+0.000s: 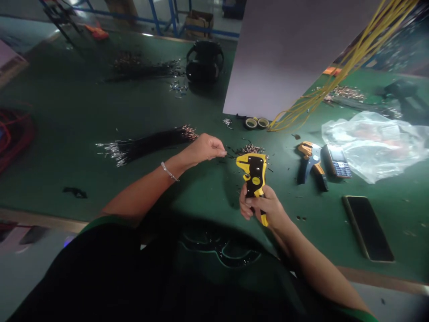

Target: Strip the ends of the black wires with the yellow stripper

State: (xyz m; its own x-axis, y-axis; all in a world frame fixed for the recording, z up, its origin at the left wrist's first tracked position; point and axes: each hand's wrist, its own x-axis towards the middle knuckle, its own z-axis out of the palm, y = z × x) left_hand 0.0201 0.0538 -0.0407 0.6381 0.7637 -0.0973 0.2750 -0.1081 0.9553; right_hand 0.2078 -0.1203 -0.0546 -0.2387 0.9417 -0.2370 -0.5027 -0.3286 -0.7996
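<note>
Standing beyond green table (pixel 73 112): blue rails (pixel 155 17). Right grip (pixel 268 206) clamped on yellow tool (pixel 257 172), left grip (pixel 206 147) together.

Smooth yellow and black plastic forms the wire stripper (pixel 256 176), set with shiny metal screws, above a smooth green counter (pixel 204 192); nearby lie a glossy black-screened smartphone (pixel 368 228), a crinkled translucent plastic bag (pixel 375 143) and a polished metallic bracelet (pixel 169 171).

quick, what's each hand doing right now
Left hand: fingertips pinched together; whether they hold anything can't be told.
Right hand: closed around a yellow and black metal-and-plastic wire stripper.
</note>
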